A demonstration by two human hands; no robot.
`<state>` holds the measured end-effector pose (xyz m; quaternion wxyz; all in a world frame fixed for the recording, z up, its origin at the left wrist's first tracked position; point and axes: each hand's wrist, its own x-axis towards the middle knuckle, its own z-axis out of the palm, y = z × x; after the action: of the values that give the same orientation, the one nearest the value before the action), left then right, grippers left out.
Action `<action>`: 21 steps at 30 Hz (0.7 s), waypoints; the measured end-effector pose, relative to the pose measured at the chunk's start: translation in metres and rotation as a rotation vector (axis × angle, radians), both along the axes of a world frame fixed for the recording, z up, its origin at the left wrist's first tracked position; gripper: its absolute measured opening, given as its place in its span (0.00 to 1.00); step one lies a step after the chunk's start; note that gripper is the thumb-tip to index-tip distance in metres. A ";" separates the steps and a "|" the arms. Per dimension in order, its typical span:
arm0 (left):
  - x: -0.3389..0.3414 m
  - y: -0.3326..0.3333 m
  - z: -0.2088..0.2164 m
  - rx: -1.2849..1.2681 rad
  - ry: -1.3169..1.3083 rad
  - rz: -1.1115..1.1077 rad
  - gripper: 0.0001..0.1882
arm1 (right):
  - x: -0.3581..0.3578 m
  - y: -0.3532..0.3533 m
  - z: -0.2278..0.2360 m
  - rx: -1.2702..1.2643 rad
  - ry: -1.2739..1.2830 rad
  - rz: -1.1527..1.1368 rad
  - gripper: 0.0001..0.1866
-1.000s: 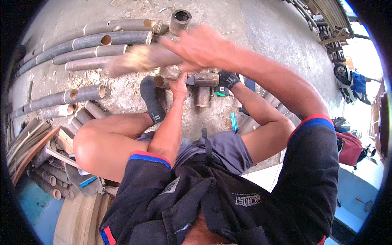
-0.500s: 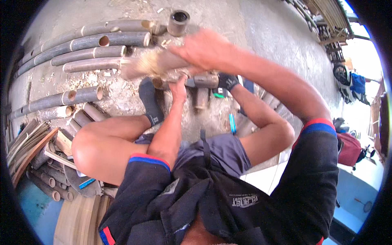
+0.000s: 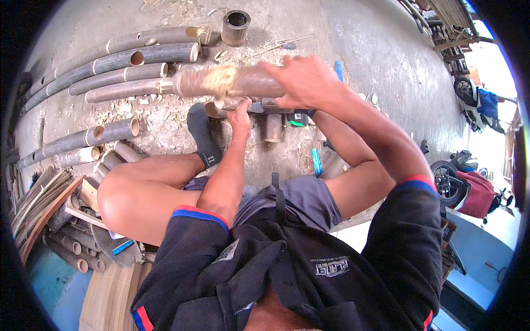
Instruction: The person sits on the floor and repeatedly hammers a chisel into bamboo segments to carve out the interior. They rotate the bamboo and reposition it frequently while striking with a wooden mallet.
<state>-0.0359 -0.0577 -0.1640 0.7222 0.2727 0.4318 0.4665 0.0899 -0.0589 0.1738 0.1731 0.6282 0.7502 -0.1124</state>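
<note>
My right hand [image 3: 309, 83] grips the right end of a thick brown bamboo club [image 3: 190, 83], which lies crosswise in the air, blurred by motion. A pale, frayed worn patch shows on its middle. Just beneath it, my left hand [image 3: 239, 118] is closed by a flat grey-bladed tool [image 3: 255, 106]; the club hides part of its fingers. The tool rests along a short horizontal bamboo piece [image 3: 213, 110] between my feet. Below that piece stands another bamboo stub [image 3: 273, 129].
Several long bamboo poles [image 3: 116, 66] with cut holes lie at the left. A dark hollow cylinder [image 3: 236, 28] stands at the far side. Wood chips [image 3: 160, 118] litter the concrete. Split strips [image 3: 41, 201] and cut bamboo tubes [image 3: 72, 251] are piled at the near left.
The bamboo club has swung to a more level position, and my right hand has shifted right and down with it. My left hand stays nearly in place.
</note>
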 end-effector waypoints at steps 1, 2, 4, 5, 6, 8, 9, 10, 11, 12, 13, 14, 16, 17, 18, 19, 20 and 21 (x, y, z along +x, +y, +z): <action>0.002 0.000 0.010 0.048 -0.002 -0.017 0.11 | 0.013 -0.011 0.005 0.070 0.025 -0.094 0.41; 0.003 -0.006 0.021 0.095 -0.004 -0.032 0.10 | 0.023 -0.027 0.006 0.156 0.123 -0.200 0.41; 0.020 -0.019 0.059 0.143 -0.113 0.016 0.06 | 0.039 -0.069 0.007 0.320 0.309 -0.416 0.41; 0.020 -0.018 0.059 0.155 -0.044 0.004 0.05 | 0.042 -0.084 0.010 0.340 0.377 -0.540 0.42; 0.020 -0.015 0.056 0.167 0.031 -0.008 0.05 | 0.045 -0.098 0.010 0.356 0.450 -0.665 0.43; 0.022 -0.009 0.064 0.235 0.275 -0.078 0.06 | 0.045 -0.122 0.007 0.392 0.578 -0.878 0.44; 0.026 -0.005 0.073 0.196 0.264 -0.111 0.07 | 0.043 -0.134 0.005 0.412 0.632 -0.963 0.44; 0.030 0.003 0.080 0.161 0.254 -0.130 0.08 | 0.042 -0.144 0.002 0.431 0.690 -1.035 0.44; 0.034 0.005 0.084 0.125 0.245 -0.148 0.08 | 0.043 -0.157 -0.003 0.469 0.776 -1.097 0.44; 0.038 0.001 0.080 0.178 0.209 -0.120 0.10 | 0.040 -0.170 -0.012 0.501 0.883 -1.152 0.44; 0.050 -0.007 0.078 0.233 0.171 -0.100 0.11 | 0.036 -0.179 -0.020 0.535 0.985 -1.215 0.43; 0.062 -0.026 0.116 0.285 0.103 -0.132 0.14 | 0.033 -0.190 -0.027 0.606 0.982 -1.253 0.43; 0.078 -0.062 0.130 0.215 0.043 -0.445 0.18 | 0.022 -0.201 -0.037 0.722 0.994 -1.290 0.42; 0.096 -0.077 0.163 0.390 0.018 -0.423 0.20 | 0.019 -0.210 -0.041 0.771 1.001 -1.280 0.41; 0.114 -0.084 0.173 0.378 0.051 -0.452 0.19 | 0.020 -0.217 -0.041 0.825 0.997 -1.262 0.41; 0.125 -0.087 0.178 0.366 0.083 -0.482 0.19 | 0.022 -0.224 -0.044 0.879 0.993 -1.243 0.41; 0.129 -0.084 0.173 0.376 0.153 -0.474 0.21 | 0.026 -0.234 -0.052 0.998 0.975 -1.168 0.40; 0.126 -0.080 0.167 0.422 0.243 -0.547 0.20 | 0.030 -0.246 -0.055 1.061 0.978 -1.196 0.41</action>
<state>0.0897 -0.1375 0.0027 0.6916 0.5743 0.3200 0.2992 0.1198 -0.3046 0.1188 -0.5573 0.7894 0.2454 -0.0775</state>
